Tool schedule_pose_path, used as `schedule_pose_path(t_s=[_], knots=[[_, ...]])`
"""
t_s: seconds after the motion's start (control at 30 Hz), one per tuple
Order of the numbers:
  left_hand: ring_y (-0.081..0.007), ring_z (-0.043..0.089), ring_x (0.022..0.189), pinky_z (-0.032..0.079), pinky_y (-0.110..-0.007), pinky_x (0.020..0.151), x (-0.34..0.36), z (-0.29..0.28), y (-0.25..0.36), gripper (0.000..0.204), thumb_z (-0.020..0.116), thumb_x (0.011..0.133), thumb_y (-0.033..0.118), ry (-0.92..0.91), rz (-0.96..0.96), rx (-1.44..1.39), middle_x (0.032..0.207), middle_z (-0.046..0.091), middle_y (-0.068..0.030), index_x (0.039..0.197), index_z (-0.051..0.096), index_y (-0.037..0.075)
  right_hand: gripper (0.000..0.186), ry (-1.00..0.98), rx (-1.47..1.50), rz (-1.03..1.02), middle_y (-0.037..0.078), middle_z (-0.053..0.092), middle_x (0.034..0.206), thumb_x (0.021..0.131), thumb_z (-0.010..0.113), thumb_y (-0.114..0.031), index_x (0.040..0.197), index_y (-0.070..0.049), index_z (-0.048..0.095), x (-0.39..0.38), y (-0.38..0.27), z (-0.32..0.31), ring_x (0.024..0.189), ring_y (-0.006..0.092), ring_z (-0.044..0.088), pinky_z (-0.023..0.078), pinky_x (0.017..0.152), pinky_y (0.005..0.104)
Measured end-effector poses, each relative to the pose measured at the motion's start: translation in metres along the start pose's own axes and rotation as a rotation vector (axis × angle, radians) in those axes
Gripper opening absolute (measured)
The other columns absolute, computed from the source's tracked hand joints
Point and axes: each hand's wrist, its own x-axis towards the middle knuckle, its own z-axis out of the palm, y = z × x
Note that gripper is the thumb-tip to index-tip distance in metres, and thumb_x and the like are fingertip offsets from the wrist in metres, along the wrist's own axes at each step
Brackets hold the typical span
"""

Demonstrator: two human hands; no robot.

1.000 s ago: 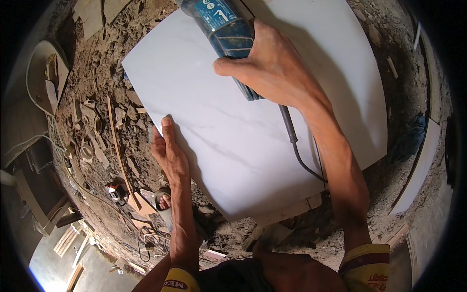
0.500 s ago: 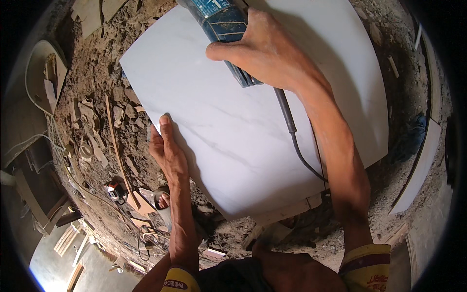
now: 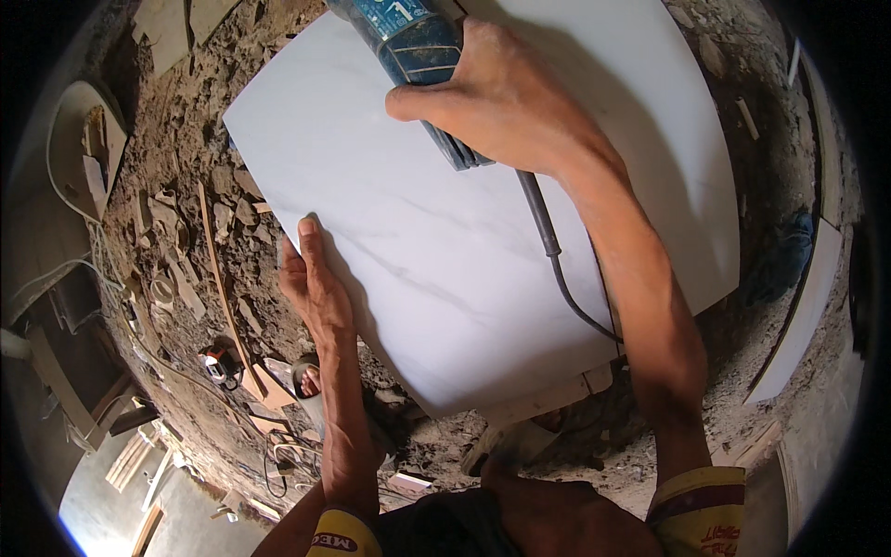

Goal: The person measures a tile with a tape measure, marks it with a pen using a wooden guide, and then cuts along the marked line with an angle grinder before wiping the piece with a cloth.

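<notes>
At the far left you have a pale round container (image 3: 60, 167) with broken pieces inside it. To the right of it, a long thin wooden strip (image 3: 220, 269) lies on the rubble (image 3: 176, 121). Nearer to you, a small orange and black object (image 3: 219, 364) lies beside the near end of this strip.

Next comes your left hand (image 3: 320, 283), at the left edge of the white slab (image 3: 399, 306). Your left thumb is laid on the top face and the other fingers are bent at the edge, so they grip it; their tips are hidden. The slab is in the middle, in front of your body, and it has faint grey veins.

Over its far part is the blue power tool (image 3: 415, 60), tilted to the far left. Your right hand (image 3: 510, 97) is closed around its body, with the thumb across the near side; the other fingertips I cannot see. The black cord (image 3: 535, 213) goes from the tool toward you, over the slab, to your right forearm (image 3: 640, 269). At the right, a dark blue cloth-like item (image 3: 784, 260) lies beside a pale strip (image 3: 798, 320).
</notes>
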Motion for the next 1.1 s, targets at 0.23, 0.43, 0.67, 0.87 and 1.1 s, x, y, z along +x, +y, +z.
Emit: schedule_pose_path(t_s=[0.23,0.43,0.67,0.87,1.1], knots=[[-0.0094,0.061,0.085,0.049,-0.024,0.077,-0.003,0.0,0.005,0.052,0.064,0.103,0.049,0.015,-0.034,0.066,0.093,0.071,-0.0032,0.118,0.072,0.001,0.04,-0.039,0.121,-0.134,0.01,0.064,0.054,0.085,0.073,-0.03,0.059,-0.001,0.064,-0.004,0.015,-0.001,0.047,0.0191,0.063,0.052,0.047,0.0359],[-0.0128,0.064,0.089,0.051,-0.026,0.08,-0.002,0.001,0.001,0.058,0.063,0.102,0.054,0.002,-0.003,0.05,0.096,0.072,-0.0072,0.119,0.072,-0.001,0.032,-0.064,0.16,-0.115,0.009,0.064,0.057,0.087,0.072,-0.027,0.068,-0.002,0.064,-0.01,0.017,-0.001,0.047,0.0177,0.062,0.051,0.045,0.0355],[-0.0113,0.063,0.085,0.05,-0.025,0.077,-0.001,0.001,0.001,0.057,0.062,0.103,0.052,-0.001,-0.019,0.068,0.095,0.072,-0.006,0.119,0.072,-0.001,0.03,-0.068,0.188,-0.129,0.009,0.063,0.056,0.087,0.072,-0.026,0.069,-0.003,0.064,-0.01,0.02,0.002,0.046,0.0167,0.061,0.052,0.044,0.0346],[-0.0114,0.062,0.082,0.049,-0.025,0.074,-0.002,0.002,0.005,0.058,0.062,0.102,0.054,0.013,-0.023,0.085,0.091,0.07,-0.0052,0.116,0.072,-0.001,0.031,-0.067,0.178,-0.131,0.009,0.062,0.055,0.086,0.072,-0.026,0.068,-0.003,0.063,-0.012,0.021,0.002,0.045,0.0171,0.06,0.051,0.044,0.0348],[-0.0098,0.062,0.081,0.049,-0.024,0.073,-0.002,0.001,0.003,0.056,0.064,0.102,0.053,-0.007,-0.017,0.07,0.09,0.071,-0.0046,0.116,0.072,-0.001,0.034,-0.08,0.167,-0.119,0.009,0.063,0.055,0.086,0.072,-0.028,0.066,-0.002,0.064,-0.018,0.025,0.002,0.046,0.0181,0.062,0.053,0.045,0.0355]])
